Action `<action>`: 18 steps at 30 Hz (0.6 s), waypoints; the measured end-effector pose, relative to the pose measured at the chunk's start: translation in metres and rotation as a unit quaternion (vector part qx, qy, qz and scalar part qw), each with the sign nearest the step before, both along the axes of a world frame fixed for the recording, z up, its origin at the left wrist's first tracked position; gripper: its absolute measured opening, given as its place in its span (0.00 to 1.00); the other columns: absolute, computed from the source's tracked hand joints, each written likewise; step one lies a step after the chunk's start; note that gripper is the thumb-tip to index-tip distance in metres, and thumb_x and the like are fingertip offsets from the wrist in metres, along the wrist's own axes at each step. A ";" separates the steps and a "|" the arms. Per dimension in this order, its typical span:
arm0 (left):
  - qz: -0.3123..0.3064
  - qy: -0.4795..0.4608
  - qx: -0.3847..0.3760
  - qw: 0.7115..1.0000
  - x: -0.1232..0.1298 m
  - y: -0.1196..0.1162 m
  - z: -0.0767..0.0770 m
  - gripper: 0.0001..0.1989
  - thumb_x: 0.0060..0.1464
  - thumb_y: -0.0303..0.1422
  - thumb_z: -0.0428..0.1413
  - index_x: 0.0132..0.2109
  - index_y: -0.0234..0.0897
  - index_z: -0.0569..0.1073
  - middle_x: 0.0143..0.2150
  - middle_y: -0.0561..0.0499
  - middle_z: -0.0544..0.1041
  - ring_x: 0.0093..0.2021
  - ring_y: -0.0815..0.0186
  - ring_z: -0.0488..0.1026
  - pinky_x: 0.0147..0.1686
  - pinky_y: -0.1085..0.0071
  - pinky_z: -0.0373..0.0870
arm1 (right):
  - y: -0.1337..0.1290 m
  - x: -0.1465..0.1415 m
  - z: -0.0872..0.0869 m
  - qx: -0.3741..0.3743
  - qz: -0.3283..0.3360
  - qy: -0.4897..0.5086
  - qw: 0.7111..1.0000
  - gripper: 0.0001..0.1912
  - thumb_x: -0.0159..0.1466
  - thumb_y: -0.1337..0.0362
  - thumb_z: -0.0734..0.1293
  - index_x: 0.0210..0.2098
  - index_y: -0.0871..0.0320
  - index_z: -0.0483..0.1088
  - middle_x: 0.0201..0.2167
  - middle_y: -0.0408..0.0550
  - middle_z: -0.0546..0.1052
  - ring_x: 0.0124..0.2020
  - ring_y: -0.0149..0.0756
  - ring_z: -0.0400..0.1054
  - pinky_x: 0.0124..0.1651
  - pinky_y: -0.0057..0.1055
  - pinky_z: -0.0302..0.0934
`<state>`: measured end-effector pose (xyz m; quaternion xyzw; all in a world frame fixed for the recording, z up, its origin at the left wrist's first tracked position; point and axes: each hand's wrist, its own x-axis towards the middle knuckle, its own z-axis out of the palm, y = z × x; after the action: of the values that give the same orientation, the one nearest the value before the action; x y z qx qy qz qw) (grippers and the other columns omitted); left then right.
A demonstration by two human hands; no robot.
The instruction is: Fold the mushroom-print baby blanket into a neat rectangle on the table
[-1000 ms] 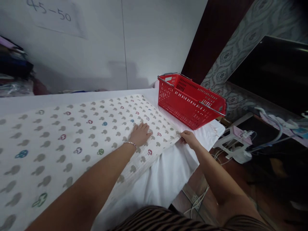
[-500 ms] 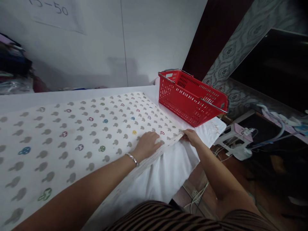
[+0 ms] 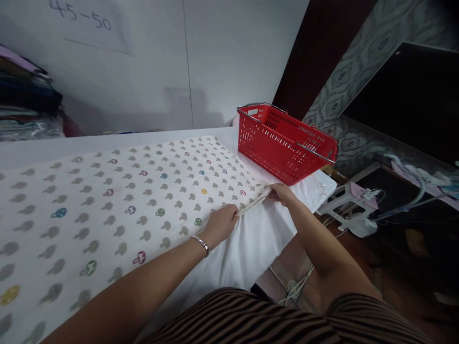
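Note:
A white cloth printed with grey and coloured mushrooms (image 3: 172,191) lies spread over the white-covered table. My left hand (image 3: 223,223), with a silver bracelet at the wrist, is closed on the cloth's near edge. Farther right, my right hand (image 3: 281,194) pinches the same edge close to its right corner. Between the two hands the hem runs fairly straight. The fingertips of both hands are partly hidden by the cloth and the hands themselves.
A red plastic basket (image 3: 283,143) with metal handles stands at the table's right end. Folded fabrics (image 3: 28,95) are stacked at the far left. To the right, below table height, is a pale plastic stool (image 3: 353,203) with cables. More cables (image 3: 296,289) lie on the floor.
My left hand has gone from lying open on the cloth to gripping its near edge. The edge between my hands is now straighter. My right hand keeps its hold near the corner.

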<state>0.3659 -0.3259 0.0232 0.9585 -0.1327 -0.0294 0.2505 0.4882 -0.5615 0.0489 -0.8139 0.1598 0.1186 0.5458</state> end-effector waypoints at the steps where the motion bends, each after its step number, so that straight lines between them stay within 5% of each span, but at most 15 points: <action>1: -0.009 -0.012 0.009 1.000 -0.001 0.000 0.000 0.07 0.60 0.31 0.45 0.43 0.38 0.66 0.43 0.50 0.72 0.39 0.65 0.70 0.35 0.68 0.64 | 0.001 0.000 0.001 0.001 -0.001 0.004 1.000 0.05 0.58 0.67 0.63 0.26 0.59 0.63 0.15 0.41 0.71 0.18 0.30 0.69 0.20 0.22 0.60; 6: -0.098 -0.059 0.090 0.989 -0.004 -0.008 -0.001 0.14 0.59 0.23 0.41 0.47 0.39 0.65 0.58 0.47 0.63 0.41 0.64 0.70 0.33 0.68 0.65 | 0.004 0.001 0.004 0.005 -0.003 0.016 1.000 0.06 0.60 0.69 0.60 0.26 0.59 0.63 0.15 0.41 0.71 0.18 0.31 0.70 0.19 0.22 0.59; 12: -0.100 -0.073 0.156 0.980 0.010 -0.027 -0.004 0.11 0.60 0.27 0.44 0.47 0.36 0.67 0.49 0.45 0.66 0.40 0.61 0.70 0.32 0.66 0.67 | 0.004 0.003 0.007 -0.002 0.008 0.024 1.000 0.05 0.61 0.69 0.61 0.28 0.59 0.64 0.14 0.41 0.70 0.17 0.32 0.70 0.19 0.22 0.59; 18: -0.156 -0.141 0.165 0.964 0.009 -0.042 0.012 0.11 0.59 0.22 0.43 0.42 0.32 0.69 0.45 0.43 0.68 0.43 0.59 0.68 0.35 0.64 0.67 | 0.000 0.004 0.005 -0.028 0.016 0.014 0.999 0.05 0.59 0.69 0.62 0.27 0.59 0.63 0.14 0.41 0.71 0.17 0.31 0.69 0.19 0.22 0.60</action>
<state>0.3750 -0.3676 0.0354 0.9485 -0.3076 0.0459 0.0604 0.4923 -0.5617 0.0535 -0.8295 0.1579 0.1344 0.5186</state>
